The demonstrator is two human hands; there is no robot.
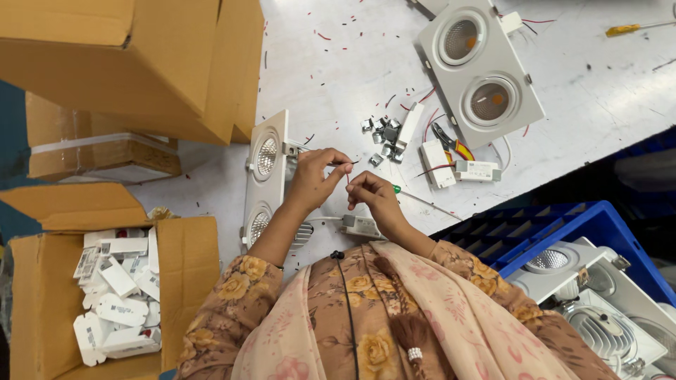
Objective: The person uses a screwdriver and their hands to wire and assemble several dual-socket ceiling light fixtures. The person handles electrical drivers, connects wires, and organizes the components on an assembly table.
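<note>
My left hand [313,179] pinches a thin wire that comes from a white twin downlight fixture [266,179], which stands on its edge on the grey table. My right hand [373,197] is close beside it, its fingertips closed on a thin red wire [348,176] between the two hands. A green-tipped screwdriver [396,188] lies just past my right hand. A small white driver box [360,225] sits on the table under my right wrist, wired to the fixture.
A second twin downlight [479,67] lies at the back. Metal clips [380,132], red-and-yellow pliers [451,144], white driver boxes [438,163] and a yellow screwdriver [623,29] lie around it. A blue crate [563,225] holds fixtures on the right. Cardboard boxes [141,63] stand left, one [186,281] holding white parts.
</note>
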